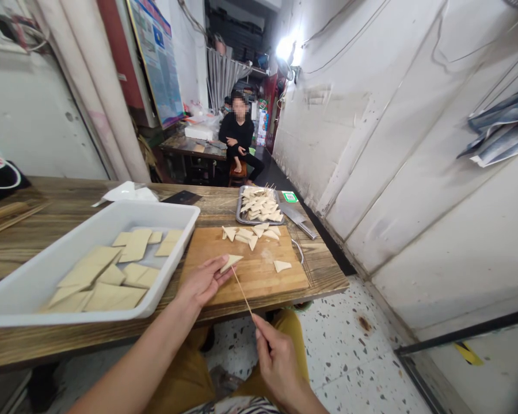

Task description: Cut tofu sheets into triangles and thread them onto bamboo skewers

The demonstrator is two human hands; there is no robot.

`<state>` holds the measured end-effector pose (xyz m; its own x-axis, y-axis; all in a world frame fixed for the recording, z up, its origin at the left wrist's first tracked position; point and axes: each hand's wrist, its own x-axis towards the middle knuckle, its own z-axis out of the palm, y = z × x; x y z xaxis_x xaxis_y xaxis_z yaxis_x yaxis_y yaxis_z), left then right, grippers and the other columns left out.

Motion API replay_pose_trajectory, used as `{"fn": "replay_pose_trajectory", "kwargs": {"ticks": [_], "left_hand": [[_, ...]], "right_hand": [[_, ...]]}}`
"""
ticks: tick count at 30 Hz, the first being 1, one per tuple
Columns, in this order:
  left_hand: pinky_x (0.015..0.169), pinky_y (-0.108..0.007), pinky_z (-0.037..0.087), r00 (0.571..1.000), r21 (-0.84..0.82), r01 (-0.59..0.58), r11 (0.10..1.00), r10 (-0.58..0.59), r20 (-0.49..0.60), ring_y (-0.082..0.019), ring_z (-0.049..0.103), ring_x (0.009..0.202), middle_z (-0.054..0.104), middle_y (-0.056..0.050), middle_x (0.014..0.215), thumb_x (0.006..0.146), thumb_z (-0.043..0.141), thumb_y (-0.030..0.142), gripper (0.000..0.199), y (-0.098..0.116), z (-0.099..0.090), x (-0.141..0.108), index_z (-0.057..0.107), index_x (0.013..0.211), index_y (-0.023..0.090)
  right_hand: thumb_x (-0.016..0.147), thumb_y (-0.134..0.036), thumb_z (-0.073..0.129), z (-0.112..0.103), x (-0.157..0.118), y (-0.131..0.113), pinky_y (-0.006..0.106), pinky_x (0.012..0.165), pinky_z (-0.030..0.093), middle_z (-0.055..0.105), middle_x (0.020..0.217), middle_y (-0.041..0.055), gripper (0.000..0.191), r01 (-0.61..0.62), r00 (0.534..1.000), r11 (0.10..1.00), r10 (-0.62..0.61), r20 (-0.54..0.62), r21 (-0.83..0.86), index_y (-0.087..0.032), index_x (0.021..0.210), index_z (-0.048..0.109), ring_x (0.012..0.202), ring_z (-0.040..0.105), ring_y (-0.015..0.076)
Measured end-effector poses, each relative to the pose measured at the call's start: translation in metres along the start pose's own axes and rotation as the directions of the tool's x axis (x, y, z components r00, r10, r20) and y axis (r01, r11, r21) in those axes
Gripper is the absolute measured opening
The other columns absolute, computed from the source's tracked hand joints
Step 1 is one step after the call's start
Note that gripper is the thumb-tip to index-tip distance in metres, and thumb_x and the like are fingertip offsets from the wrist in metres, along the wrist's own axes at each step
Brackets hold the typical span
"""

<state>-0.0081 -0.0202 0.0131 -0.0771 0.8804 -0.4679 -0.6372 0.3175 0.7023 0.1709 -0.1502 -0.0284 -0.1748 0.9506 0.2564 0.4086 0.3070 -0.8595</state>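
Note:
My left hand [205, 279] grips a pale triangle of what looks like tofu [230, 262] above the near left part of a wooden cutting board [259, 282]. Between the fingers of my right hand [278, 353] is the lower end of a thin wooden skewer [243, 292]. The skewer's far tip meets the triangle's lower edge; whether it has gone in I cannot tell. More cut triangles [244, 234] lie in a loose pile along the board's far side. One single triangle [282, 265] rests apart at the right.
A white plastic tub [185, 230] with large pale sheets stands left of the board. Beyond the board sits a metal tray [240, 217] of skewered triangles, beside a cleaver [297, 220]. Several loose skewers lie at the table's right edge. A person [237, 129] sits farther back.

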Motion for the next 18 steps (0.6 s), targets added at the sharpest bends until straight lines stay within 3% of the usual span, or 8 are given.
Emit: {"fn": "replay_pose_trajectory", "kwargs": {"ticks": [9, 15, 18], "left_hand": [[0.068, -0.030, 0.059, 0.997, 0.027, 0.033, 0.999, -0.035, 0.075, -0.018, 0.067, 0.072, 0.069, -0.011, 0.082, 0.077, 0.055, 0.001, 0.010, -0.003, 0.003, -0.006, 0.063, 0.078, 0.006], [0.067, -0.029, 0.059, 0.996, 0.049, 0.054, 0.997, -0.057, 0.074, -0.017, 0.068, 0.072, 0.069, -0.010, 0.081, 0.078, 0.053, 0.001, 0.011, -0.007, 0.004, -0.010, 0.063, 0.078, 0.007], [0.066, -0.027, 0.058, 0.995, 0.078, 0.058, 0.995, -0.065, 0.082, -0.017, 0.068, 0.072, 0.070, -0.011, 0.081, 0.078, 0.053, 0.001, 0.012, -0.007, 0.007, -0.014, 0.063, 0.080, 0.006]], "right_hand": [[0.091, -0.021, 0.041, -0.001, 0.005, -0.001, 0.028, 0.086, 0.049, 0.067, 0.109, 0.0096, 0.035, 0.021, 1.000, 1.000, -0.021, -0.021, -0.010, -0.017, 0.120, 0.058, 0.099, 0.064, 0.0196], [0.090, -0.020, 0.041, 0.003, 0.002, 0.000, 0.028, 0.083, 0.051, 0.071, 0.087, 0.0093, 0.034, 0.013, 0.997, 0.999, -0.016, -0.069, -0.044, -0.014, 0.117, 0.061, 0.091, 0.066, 0.0209], [0.089, -0.019, 0.040, 0.003, 0.003, -0.002, 0.027, 0.082, 0.051, 0.071, 0.086, 0.0097, 0.034, 0.022, 0.996, 0.999, -0.026, -0.081, -0.046, -0.014, 0.115, 0.062, 0.090, 0.067, 0.0207]]}}
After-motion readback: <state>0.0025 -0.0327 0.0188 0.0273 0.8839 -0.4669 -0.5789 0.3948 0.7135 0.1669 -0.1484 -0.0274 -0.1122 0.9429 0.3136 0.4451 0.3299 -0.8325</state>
